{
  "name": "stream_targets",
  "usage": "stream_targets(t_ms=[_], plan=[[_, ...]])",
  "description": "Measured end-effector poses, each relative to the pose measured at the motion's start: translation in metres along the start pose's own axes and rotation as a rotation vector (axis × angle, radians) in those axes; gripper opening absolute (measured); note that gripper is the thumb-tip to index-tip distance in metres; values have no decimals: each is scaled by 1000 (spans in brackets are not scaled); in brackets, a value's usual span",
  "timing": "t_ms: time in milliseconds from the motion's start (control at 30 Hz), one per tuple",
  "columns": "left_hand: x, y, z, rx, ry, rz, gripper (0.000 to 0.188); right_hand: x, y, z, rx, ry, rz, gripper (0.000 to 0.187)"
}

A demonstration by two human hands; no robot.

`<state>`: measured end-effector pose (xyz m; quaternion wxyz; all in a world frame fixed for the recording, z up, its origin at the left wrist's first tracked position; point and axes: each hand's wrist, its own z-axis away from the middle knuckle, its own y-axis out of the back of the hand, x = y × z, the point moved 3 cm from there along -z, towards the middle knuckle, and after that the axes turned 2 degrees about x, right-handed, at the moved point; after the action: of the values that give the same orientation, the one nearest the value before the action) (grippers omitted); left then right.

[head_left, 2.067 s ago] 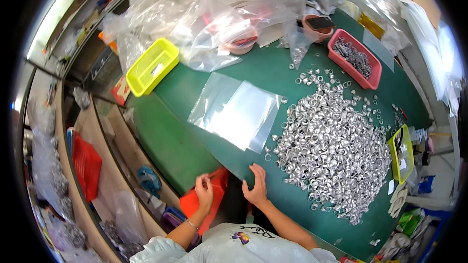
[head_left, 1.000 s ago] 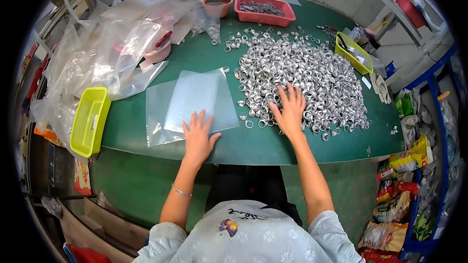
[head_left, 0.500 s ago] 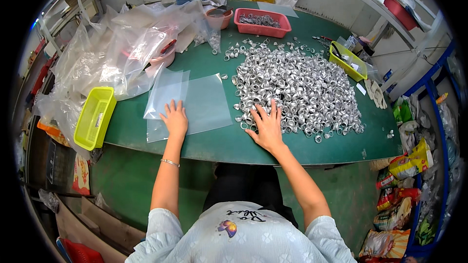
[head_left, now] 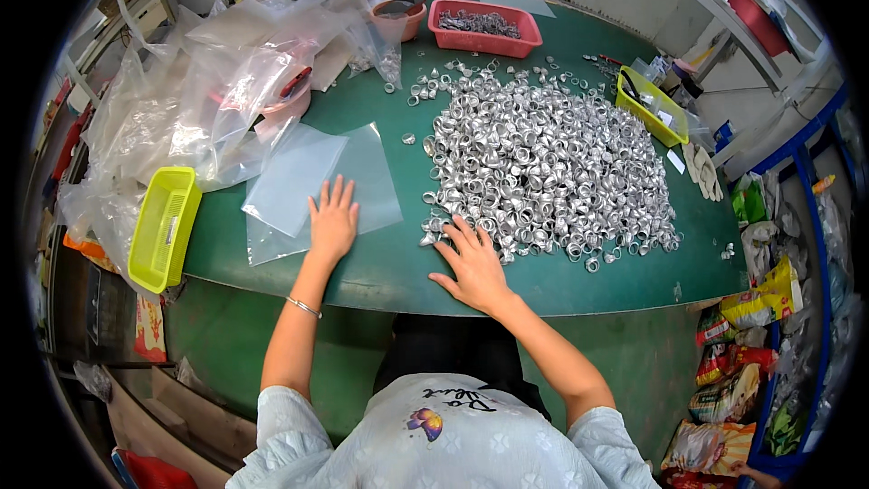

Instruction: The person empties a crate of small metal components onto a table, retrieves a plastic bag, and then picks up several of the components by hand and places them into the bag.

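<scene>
My left hand [head_left: 334,221] lies with fingers spread on overlapping plastic sheets. The upper sheet [head_left: 294,183] looks cloudy, and a clearer sheet [head_left: 376,186] extends from under it to the right. To the right, a broad heap of silvery metal rings [head_left: 552,163] covers much of the green table. My right hand [head_left: 474,264] rests palm down at the heap's near left edge, fingers apart. Its fingertips reach a few rings at the edge, and nothing is gripped. One ring [head_left: 408,139] lies apart between the sheets and the heap.
Crumpled plastic bags [head_left: 172,109] pile up at the left behind a yellow-green basket [head_left: 165,231]. A pink tray of small metal pieces [head_left: 484,27] stands at the back. Another yellow-green basket [head_left: 652,113] and gloves [head_left: 701,172] are on the right. The table's front edge [head_left: 543,313] runs before me.
The clearer sheet has shifted left, with more of it now under the cloudy one. My right hand has drawn back toward me and left from the heap. Both hands stay open.
</scene>
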<state>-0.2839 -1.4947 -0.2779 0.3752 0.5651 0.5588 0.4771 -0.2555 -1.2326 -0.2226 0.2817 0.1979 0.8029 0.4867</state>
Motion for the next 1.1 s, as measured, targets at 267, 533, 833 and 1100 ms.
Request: stream_targets(t_ms=[267,533,833,1100], plan=[[3,10,-20,135,38,105,36,12,3,-3,98,117,-182,26],[144,54,31,-77,-358,510,56,62,40,2,291,-273,117,50],[138,56,58,-124,-333,433,40,32,28,36,11,-156,71,42],[128,58,65,-2,-151,576,37,36,38,52,129,-216,7,23]])
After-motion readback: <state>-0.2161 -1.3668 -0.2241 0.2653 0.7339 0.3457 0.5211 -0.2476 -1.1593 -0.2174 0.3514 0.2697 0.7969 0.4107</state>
